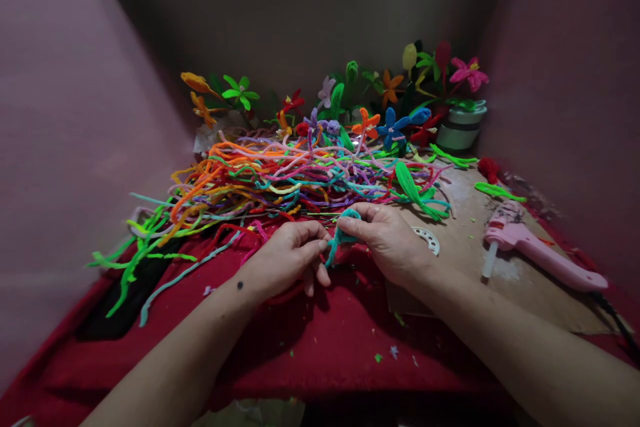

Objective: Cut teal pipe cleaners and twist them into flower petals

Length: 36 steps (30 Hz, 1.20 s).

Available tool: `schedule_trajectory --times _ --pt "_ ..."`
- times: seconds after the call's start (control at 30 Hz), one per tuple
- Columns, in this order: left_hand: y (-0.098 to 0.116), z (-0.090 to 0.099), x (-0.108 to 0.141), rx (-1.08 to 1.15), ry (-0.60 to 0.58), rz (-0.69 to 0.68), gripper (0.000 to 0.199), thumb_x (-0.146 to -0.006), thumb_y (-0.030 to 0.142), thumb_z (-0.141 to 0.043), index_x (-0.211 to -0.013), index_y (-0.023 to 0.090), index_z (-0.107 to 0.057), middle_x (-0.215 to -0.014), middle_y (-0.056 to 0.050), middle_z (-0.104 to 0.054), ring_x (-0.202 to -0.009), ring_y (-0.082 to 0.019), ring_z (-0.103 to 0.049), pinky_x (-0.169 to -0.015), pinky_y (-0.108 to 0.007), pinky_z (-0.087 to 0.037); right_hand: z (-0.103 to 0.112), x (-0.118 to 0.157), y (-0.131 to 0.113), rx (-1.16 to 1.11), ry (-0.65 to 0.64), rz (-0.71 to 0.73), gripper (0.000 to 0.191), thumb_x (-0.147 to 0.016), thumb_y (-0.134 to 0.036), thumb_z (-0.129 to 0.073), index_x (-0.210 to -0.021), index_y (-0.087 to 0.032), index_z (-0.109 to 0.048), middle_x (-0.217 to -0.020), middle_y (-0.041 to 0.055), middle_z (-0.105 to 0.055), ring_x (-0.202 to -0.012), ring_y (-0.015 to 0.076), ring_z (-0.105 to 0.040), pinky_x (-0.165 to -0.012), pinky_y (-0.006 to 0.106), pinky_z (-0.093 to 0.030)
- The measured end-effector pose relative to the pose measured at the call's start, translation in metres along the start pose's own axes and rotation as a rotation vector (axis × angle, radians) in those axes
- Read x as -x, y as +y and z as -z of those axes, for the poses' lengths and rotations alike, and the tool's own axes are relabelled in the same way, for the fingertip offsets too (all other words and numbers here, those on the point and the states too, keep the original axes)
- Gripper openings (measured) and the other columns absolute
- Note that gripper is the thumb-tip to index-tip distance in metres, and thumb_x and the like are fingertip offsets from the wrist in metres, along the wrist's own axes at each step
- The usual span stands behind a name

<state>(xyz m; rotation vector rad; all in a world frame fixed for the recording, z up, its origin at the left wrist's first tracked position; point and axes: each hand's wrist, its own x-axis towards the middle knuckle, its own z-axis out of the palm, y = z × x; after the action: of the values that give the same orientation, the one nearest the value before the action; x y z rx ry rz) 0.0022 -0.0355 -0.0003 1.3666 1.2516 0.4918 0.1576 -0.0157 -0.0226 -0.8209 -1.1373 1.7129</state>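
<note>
A turquoise pipe-cleaner piece (336,245), looped at its upper end, is between my two hands over the red cloth. My right hand (393,240) pinches the loop between thumb and fingers. Thumb and index finger of my left hand (293,255) meet at the piece's lower part, with the other fingers curled below. Just beyond my hands lies a large heap of many-coloured pipe cleaners (280,177).
A pink glue gun (543,250) rests on a cardboard sheet (465,213) at the right, near a white ring (427,240). Pipe-cleaner flowers and a white-green pot (461,127) stand at the back. A black flat object (123,300) lies left. Small scraps dot the red cloth (350,347).
</note>
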Motion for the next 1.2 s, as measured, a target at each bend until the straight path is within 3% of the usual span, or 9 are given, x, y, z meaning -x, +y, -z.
schedule_trajectory --times 0.27,0.4,0.47,0.53,0.67,0.87,1.0,1.2 --pt "-0.01 0.013 -0.001 -0.334 0.135 -0.12 0.016 -0.079 0.028 -0.046 -0.08 0.016 -0.056 -0.054 0.001 -0.058 -0.046 -0.012 -0.055 -0.043 -0.021 -0.043 0.003 -0.001 -0.002 0.06 0.03 0.001 0.022 -0.069 -0.031 -0.066 -0.06 -0.015 -0.054 -0.051 0.0003 -0.058 -0.044 0.0132 -0.055 -0.049 0.03 -0.048" --pt "0.001 0.011 0.002 -0.375 0.366 -0.279 0.021 -0.08 0.025 -0.046 -0.093 0.016 -0.06 -0.064 0.0 -0.06 -0.056 -0.011 -0.056 -0.051 -0.021 -0.045 0.003 -0.001 -0.003 0.076 0.108 0.005 0.019 -0.066 -0.027 -0.068 -0.06 -0.014 -0.056 -0.052 -0.0012 -0.058 -0.045 0.0104 -0.053 -0.048 0.025 -0.043" --pt "0.006 0.009 0.004 -0.361 0.407 -0.301 0.025 -0.081 0.024 -0.043 -0.098 0.016 -0.059 -0.062 0.002 -0.057 -0.051 -0.01 -0.052 -0.048 -0.019 -0.042 0.002 -0.001 -0.003 0.085 0.136 0.005 0.019 -0.064 -0.026 -0.07 -0.059 -0.014 -0.056 -0.052 -0.0022 -0.057 -0.045 0.0084 -0.05 -0.047 0.023 -0.04" --pt "0.008 0.007 0.008 -0.398 0.437 -0.34 0.024 -0.082 0.021 -0.042 -0.095 0.016 -0.061 -0.061 0.002 -0.055 -0.049 -0.008 -0.049 -0.045 -0.018 -0.039 0.002 -0.001 -0.002 0.089 0.153 0.005 0.02 -0.063 -0.027 -0.071 -0.059 -0.014 -0.056 -0.052 -0.0026 -0.056 -0.046 0.0077 -0.049 -0.047 0.023 -0.038" --pt "0.005 0.0 0.011 -0.473 0.602 -0.499 0.019 -0.082 0.023 -0.047 -0.09 0.017 -0.063 -0.082 -0.003 -0.062 -0.056 -0.008 -0.053 -0.048 -0.018 -0.04 0.002 -0.001 0.0 0.085 0.162 0.01 0.025 -0.059 -0.032 -0.074 -0.059 -0.014 -0.056 -0.051 -0.003 -0.054 -0.046 0.0089 -0.049 -0.047 0.023 -0.038" --pt "-0.008 -0.014 -0.001 -0.341 0.353 -0.4 0.013 -0.079 0.022 -0.053 -0.088 0.018 -0.062 -0.056 0.004 -0.059 -0.041 -0.007 -0.051 -0.044 -0.017 -0.04 0.002 0.001 0.004 0.061 0.085 0.0 0.026 -0.062 -0.035 -0.073 -0.063 -0.015 -0.056 -0.052 -0.0038 -0.053 -0.044 0.0077 -0.046 -0.044 0.022 -0.034" --pt "-0.007 -0.014 0.001 -0.318 0.284 -0.324 0.016 -0.08 0.03 -0.054 -0.07 0.018 -0.057 -0.044 0.006 -0.052 -0.038 -0.007 -0.05 -0.042 -0.016 -0.037 0.003 0.0 0.004 0.049 0.061 0.036 0.027 -0.069 -0.039 -0.067 -0.062 -0.014 -0.058 -0.054 -0.0025 -0.052 -0.047 0.0075 -0.045 -0.047 0.022 -0.034" --pt "-0.001 -0.01 0.008 -0.23 0.161 -0.242 0.022 -0.08 0.036 -0.052 -0.068 0.018 -0.056 -0.041 0.007 -0.045 -0.031 -0.005 -0.041 -0.035 -0.016 -0.029 0.004 -0.001 0.003 -0.014 0.052 0.024 0.026 -0.067 -0.035 -0.069 -0.056 -0.014 -0.058 -0.05 -0.0028 -0.049 -0.044 0.007 -0.04 -0.045 0.023 -0.03"
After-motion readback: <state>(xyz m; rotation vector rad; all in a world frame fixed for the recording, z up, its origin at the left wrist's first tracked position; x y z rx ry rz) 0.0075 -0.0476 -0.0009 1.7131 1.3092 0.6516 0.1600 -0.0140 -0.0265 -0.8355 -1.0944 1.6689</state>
